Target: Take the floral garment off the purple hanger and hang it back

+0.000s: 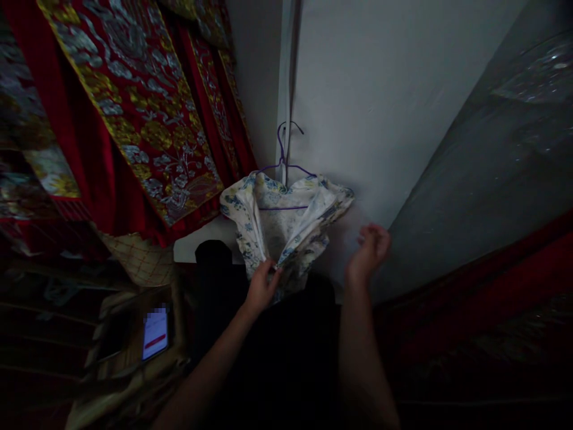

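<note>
A white garment with a blue floral print (286,224) hangs on a purple wire hanger (284,164) against a pale wall. My left hand (262,286) pinches the garment's front edge near its lower middle. My right hand (371,251) hovers to the right of the garment, apart from it, fingers loosely curled and somewhat blurred, with nothing visible in them.
Red hangings with gold and silver embroidery (147,113) fill the left. A lit phone screen (155,334) lies on a cluttered surface at lower left. A grey plastic-covered panel (501,161) slants at right, with red cloth (483,298) below it. A white pipe (284,83) runs up the wall.
</note>
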{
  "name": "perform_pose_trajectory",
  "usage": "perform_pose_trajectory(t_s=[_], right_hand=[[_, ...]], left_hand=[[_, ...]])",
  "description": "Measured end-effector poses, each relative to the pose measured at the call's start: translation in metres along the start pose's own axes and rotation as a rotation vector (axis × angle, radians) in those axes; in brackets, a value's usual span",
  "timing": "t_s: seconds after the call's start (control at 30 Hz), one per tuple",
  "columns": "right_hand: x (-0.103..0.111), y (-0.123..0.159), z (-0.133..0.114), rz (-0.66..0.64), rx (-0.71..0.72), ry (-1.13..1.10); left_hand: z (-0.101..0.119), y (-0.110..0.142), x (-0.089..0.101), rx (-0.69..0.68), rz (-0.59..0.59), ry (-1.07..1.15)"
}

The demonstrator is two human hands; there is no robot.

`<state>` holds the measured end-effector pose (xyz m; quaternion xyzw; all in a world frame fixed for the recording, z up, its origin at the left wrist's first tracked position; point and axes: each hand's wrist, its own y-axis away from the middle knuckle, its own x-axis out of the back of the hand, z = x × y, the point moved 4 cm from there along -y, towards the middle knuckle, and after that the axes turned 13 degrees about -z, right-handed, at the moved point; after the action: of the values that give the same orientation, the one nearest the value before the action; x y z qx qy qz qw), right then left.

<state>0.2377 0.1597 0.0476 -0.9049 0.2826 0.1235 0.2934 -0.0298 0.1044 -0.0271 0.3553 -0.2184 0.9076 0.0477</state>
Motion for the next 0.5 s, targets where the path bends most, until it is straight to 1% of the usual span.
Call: perform_pose_trajectory(t_s=[0.03, 0.07, 0.1, 0.13, 0.17, 0.23, 0.27, 0.33, 0.5], right_hand=[[-0.002, 0.028, 0.007, 0.057, -0.009, -0.030], [-0.011, 0.055, 0.016, -0.011, -0.070, -0.051], [-0.024, 0.082, 0.027, -0.196, -0.161, -0.046], [-0.039, 0.108, 0.036, -0.433, -0.245, -0.022], [-0.049, 0.130, 0.042, -0.580, -0.277, -0.005], [-0.057, 0.159, 0.050, -0.661, -0.296, 0.003], [-0.057, 0.166, 0.052, -0.665, -0.290, 0.005], [-0.055, 0.171, 0.053, -0.672, -0.275, 0.021], [-0.051, 0.169, 0.051, -0.717, -0.217, 0.060]], left_hand=[[0.000, 0.004, -0.001, 0.005, 0.030, 0.023], [0.001, 0.007, -0.003, 0.000, 0.041, 0.039], [0.002, 0.009, -0.004, -0.010, 0.040, 0.050], [0.003, 0.010, -0.005, -0.023, 0.038, 0.067], [0.004, 0.010, -0.005, -0.037, 0.036, 0.090], [0.006, 0.011, -0.004, -0.061, 0.037, 0.153], [0.007, 0.012, -0.004, -0.071, 0.039, 0.190], [0.008, 0.014, -0.003, -0.082, 0.051, 0.253], [0.007, 0.017, -0.003, -0.108, 0.079, 0.289]])
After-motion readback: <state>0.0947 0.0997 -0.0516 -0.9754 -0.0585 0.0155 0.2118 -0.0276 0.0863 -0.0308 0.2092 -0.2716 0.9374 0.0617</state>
